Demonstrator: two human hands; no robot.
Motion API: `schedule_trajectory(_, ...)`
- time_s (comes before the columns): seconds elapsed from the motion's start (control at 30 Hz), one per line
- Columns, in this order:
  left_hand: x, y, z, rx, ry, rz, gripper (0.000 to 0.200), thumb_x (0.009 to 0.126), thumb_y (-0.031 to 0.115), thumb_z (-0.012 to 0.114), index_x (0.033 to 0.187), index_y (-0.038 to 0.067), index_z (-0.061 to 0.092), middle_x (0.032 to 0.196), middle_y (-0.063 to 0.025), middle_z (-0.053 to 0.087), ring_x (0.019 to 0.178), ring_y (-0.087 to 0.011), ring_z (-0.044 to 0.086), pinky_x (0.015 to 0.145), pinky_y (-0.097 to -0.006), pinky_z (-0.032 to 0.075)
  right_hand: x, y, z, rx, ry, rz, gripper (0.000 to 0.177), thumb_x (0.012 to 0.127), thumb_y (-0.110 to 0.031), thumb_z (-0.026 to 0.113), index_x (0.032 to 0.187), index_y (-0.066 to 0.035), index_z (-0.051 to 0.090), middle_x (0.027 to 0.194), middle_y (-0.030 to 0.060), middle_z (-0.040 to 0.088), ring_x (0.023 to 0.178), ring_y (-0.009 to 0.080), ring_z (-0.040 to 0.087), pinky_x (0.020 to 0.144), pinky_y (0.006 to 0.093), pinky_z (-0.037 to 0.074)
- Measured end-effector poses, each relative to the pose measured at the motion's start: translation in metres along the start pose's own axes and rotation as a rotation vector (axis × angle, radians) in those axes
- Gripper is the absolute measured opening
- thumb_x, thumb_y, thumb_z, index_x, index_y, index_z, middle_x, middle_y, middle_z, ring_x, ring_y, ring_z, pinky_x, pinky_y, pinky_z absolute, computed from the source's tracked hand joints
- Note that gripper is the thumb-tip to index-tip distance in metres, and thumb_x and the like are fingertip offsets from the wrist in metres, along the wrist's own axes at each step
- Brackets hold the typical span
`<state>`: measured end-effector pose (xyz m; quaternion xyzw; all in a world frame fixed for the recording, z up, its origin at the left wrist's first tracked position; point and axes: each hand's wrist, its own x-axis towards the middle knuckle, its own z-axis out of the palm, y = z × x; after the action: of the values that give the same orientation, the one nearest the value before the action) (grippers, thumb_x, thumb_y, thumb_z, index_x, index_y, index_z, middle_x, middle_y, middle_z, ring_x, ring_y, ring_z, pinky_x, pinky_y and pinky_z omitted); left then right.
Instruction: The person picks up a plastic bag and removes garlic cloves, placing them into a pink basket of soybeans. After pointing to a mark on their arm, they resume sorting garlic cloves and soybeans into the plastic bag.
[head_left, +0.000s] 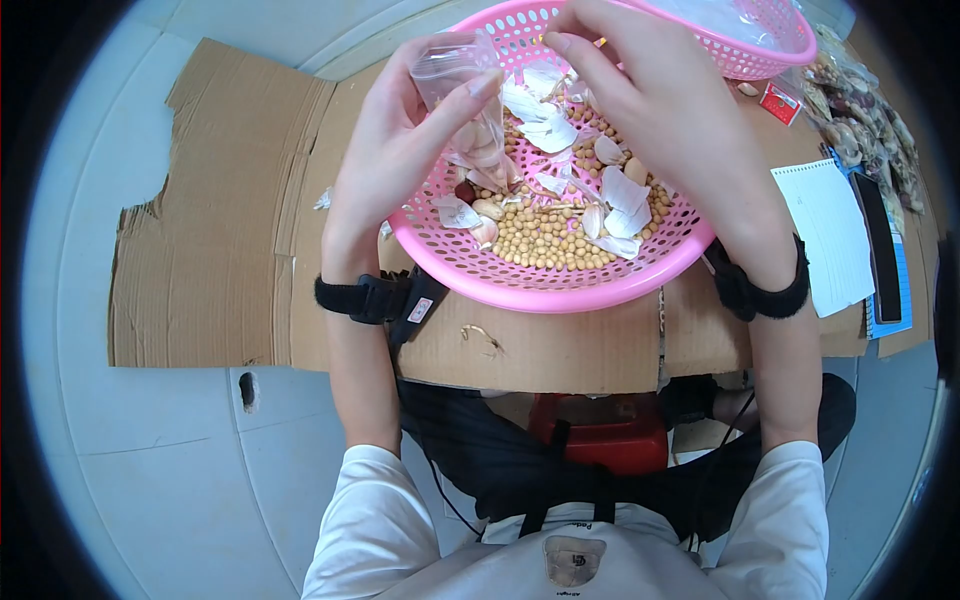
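Note:
My left hand (405, 140) is closed on a clear zip bag (455, 65), its thumb pressed against the plastic near the top. Pale pieces that look like garlic cloves lie in the bag. Over the far side of a pink plastic basket (560, 297), my right hand (650, 85) has its fingers curled in a pinch. Small bits of yellow show by those fingertips, too little to name. Inside the basket are soybeans (555, 240), white garlic skins (548, 132), garlic cloves (592, 220) and a few larger beige and dark red nuts or beans.
A second pink basket (790, 55) with clear plastic in it stands at the back right. Beside it are a small red packet (780, 103) and bagged goods (870, 120). A notepad (825, 235) and a black phone (878, 245) lie on the right. Cardboard (560, 350) covers the table.

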<state>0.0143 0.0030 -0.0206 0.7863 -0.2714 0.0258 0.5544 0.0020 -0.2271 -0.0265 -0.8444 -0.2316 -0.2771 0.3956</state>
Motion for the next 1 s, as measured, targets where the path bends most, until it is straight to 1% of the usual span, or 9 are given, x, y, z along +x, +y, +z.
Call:
schedule_trajectory(0.07,0.000,0.001,0.000,0.011,0.001,-0.011,0.050,0.101,0.017,0.071,0.140,-0.005,0.048,0.124,-0.0143,0.069,0.117,-0.0173,0.066,0.100,-0.0321,0.053,-0.001,0.012,0.011,-0.030,0.007,-0.131,0.015,0.097,-0.006,0.066,0.105,0.007,0.067,0.089,0.0122,0.070,0.074,0.0128,0.066,0.069,0.0268,0.053)
schedule_trajectory(0.13,0.000,0.000,0.001,0.003,0.007,-0.004,0.050,0.101,0.017,0.071,0.140,-0.006,0.049,0.124,-0.0141,0.069,0.117,-0.0172,0.066,0.100,-0.0321,0.053,-0.009,0.011,0.014,-0.080,-0.011,-0.134,0.018,0.091,-0.009,0.064,0.105,0.001,0.068,0.079,0.0140,0.064,0.077,0.0296,0.068,0.073,0.0404,0.053)
schedule_trajectory(0.17,-0.001,0.000,0.001,-0.004,0.013,0.003,0.050,0.101,0.017,0.071,0.140,-0.006,0.049,0.124,-0.0139,0.069,0.117,-0.0171,0.066,0.100,-0.0321,0.053,-0.010,0.007,0.011,-0.079,-0.012,-0.134,0.018,0.091,-0.009,0.064,0.105,0.001,0.068,0.079,0.0140,0.064,0.077,0.0296,0.068,0.073,0.0404,0.053)
schedule_trajectory(0.23,0.000,0.000,0.001,-0.011,0.016,0.000,0.050,0.101,0.016,0.071,0.140,-0.006,0.049,0.124,-0.0138,0.069,0.116,-0.0169,0.066,0.100,-0.0322,0.053,-0.009,-0.002,0.000,0.119,-0.453,-0.107,0.020,0.086,-0.007,0.064,0.103,0.000,0.072,0.084,0.0196,0.071,0.078,0.0323,0.071,0.073,0.0429,0.056)
schedule_trajectory(0.27,0.000,0.000,0.001,-0.020,0.017,-0.001,0.050,0.100,0.016,0.071,0.139,-0.006,0.049,0.124,-0.0137,0.069,0.116,-0.0167,0.066,0.100,-0.0323,0.053,-0.011,-0.006,-0.001,0.118,-0.453,-0.107,0.020,0.086,-0.007,0.064,0.103,0.000,0.072,0.084,0.0196,0.071,0.078,0.0323,0.071,0.073,0.0429,0.056)
schedule_trajectory(0.33,-0.001,0.001,0.002,-0.024,0.019,0.010,0.050,0.100,0.016,0.072,0.139,-0.006,0.050,0.123,-0.0135,0.069,0.116,-0.0166,0.066,0.100,-0.0325,0.053,-0.012,-0.013,-0.002,0.103,-1.067,0.030,0.019,0.086,-0.010,0.069,0.102,-0.001,0.071,0.079,0.0127,0.068,0.076,0.0274,0.068,0.071,0.0386,0.053)
schedule_trajectory(0.67,-0.001,0.002,0.002,-0.020,0.027,0.007,0.051,0.098,0.017,0.075,0.137,-0.004,0.052,0.121,-0.0121,0.069,0.114,-0.0158,0.066,0.098,-0.0318,0.052,-0.008,-0.012,-0.004,0.120,-1.102,0.079,0.011,0.088,-0.011,0.068,0.092,0.000,0.072,0.076,0.0124,0.069,0.072,0.0270,0.068,0.071,0.0382,0.054)
schedule_trajectory(0.73,-0.001,0.002,0.002,-0.011,0.023,0.006,0.050,0.098,0.017,0.075,0.137,-0.004,0.052,0.121,-0.0122,0.069,0.114,-0.0159,0.066,0.098,-0.0318,0.053,-0.008,-0.013,-0.005,0.106,-0.966,-0.024,0.013,0.090,-0.011,0.065,0.091,0.000,0.072,0.074,0.0168,0.069,0.072,0.0326,0.069,0.074,0.0428,0.056)
schedule_trajectory(1.0,-0.001,0.001,0.001,-0.001,0.020,0.002,0.049,0.098,0.016,0.074,0.137,-0.004,0.053,0.122,-0.0121,0.069,0.114,-0.0158,0.066,0.098,-0.0316,0.053,-0.007,-0.011,-0.003,0.113,-0.828,-0.075,0.012,0.087,-0.008,0.065,0.093,0.000,0.072,0.078,0.0203,0.070,0.077,0.0350,0.070,0.077,0.0460,0.056)
